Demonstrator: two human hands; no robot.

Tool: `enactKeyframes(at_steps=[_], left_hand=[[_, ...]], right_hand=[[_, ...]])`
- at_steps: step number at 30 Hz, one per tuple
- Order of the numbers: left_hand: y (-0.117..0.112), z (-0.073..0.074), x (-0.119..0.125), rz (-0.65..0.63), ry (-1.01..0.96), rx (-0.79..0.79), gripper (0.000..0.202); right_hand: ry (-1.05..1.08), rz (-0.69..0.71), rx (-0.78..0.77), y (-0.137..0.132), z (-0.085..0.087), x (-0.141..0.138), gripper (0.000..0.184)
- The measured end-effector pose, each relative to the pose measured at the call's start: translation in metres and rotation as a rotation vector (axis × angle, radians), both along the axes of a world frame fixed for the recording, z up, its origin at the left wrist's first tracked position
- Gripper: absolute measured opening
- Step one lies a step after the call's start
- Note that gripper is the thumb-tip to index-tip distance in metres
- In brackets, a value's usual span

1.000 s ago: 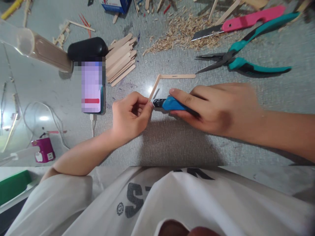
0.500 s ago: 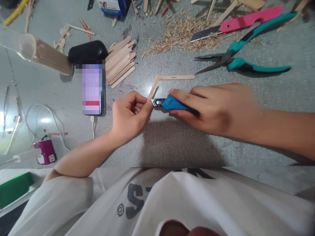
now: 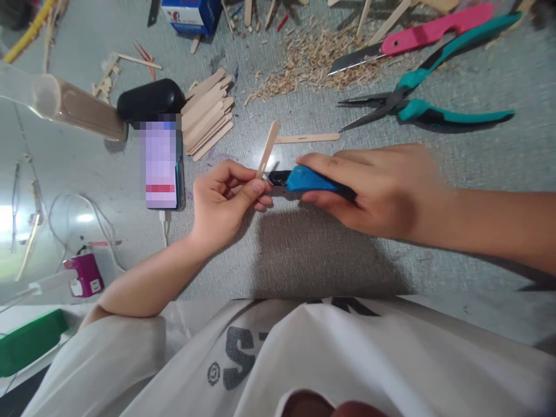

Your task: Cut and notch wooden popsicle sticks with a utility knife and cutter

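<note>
My left hand point(image 3: 230, 200) pinches the lower end of a wooden popsicle stick point(image 3: 270, 145), which tilts up and to the right. In my right hand point(image 3: 369, 188) is a blue utility knife point(image 3: 310, 178), its blade end pointing left at the stick's lower part by my left fingertips. The very tip of the blade is hard to make out. Just behind the held stick, a second popsicle stick point(image 3: 308, 138) lies flat on the table. Long-nose pliers point(image 3: 402, 104) with teal handles rest open beyond my right hand.
A pile of popsicle sticks point(image 3: 208, 119) lies beside a phone point(image 3: 160, 165) on a cable and a black case point(image 3: 150, 99). Wood shavings point(image 3: 299, 63) spread at the back near a pink-handled saw point(image 3: 438, 30). A cup of brown liquid point(image 3: 87, 110) stands left, above a purple adapter point(image 3: 84, 275).
The held stick's top end has swung up, now overlapping the lying stick's left end. Both hands stay nearly in place, and the knife tip is still at the stick. The view has shifted slightly.
</note>
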State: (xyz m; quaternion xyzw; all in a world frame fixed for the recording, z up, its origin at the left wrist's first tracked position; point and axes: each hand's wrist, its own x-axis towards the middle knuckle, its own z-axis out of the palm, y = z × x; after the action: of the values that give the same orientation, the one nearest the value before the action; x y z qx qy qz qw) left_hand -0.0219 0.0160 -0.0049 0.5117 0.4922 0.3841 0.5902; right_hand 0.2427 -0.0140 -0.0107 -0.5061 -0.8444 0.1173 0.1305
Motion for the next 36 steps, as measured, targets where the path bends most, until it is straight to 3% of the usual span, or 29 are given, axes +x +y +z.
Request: enactKeyframes(at_steps=[4, 9, 12, 16, 19, 27, 31, 36], left_hand=[[0.006, 0.000, -0.004, -0.065, -0.134, -0.059, 0.066], [0.008, 0.003, -0.006, -0.103, -0.126, -0.112, 0.070], [0.007, -0.001, -0.004, -0.081, -0.150, -0.051, 0.066], [0.007, -0.011, -0.001, 0.004, -0.216, 0.149, 0.054], [0.009, -0.016, -0.001, -0.066, -0.280, 0.237, 0.048], [0.005, -0.010, 0.005, -0.166, -0.390, 0.215, 0.037], [0.003, -0.010, 0.008, -0.137, -0.343, 0.230, 0.045], [0.001, -0.015, 0.009, -0.066, -0.303, 0.339, 0.047]], right_hand=[[0.119, 0.039, 0.004, 0.000, -0.004, 0.001, 0.076], [0.215, 0.055, -0.019, 0.001, -0.006, 0.002, 0.076], [0.276, 0.099, 0.002, 0.003, -0.004, 0.003, 0.067], [0.397, 0.205, 0.012, 0.009, -0.001, 0.006, 0.052], [0.471, 0.286, -0.022, 0.012, -0.002, 0.009, 0.047], [0.599, 0.376, -0.142, 0.017, -0.005, 0.015, 0.040], [0.655, 0.399, -0.187, 0.018, -0.004, 0.017, 0.037], [0.644, 0.315, -0.215, 0.013, -0.009, 0.022, 0.040]])
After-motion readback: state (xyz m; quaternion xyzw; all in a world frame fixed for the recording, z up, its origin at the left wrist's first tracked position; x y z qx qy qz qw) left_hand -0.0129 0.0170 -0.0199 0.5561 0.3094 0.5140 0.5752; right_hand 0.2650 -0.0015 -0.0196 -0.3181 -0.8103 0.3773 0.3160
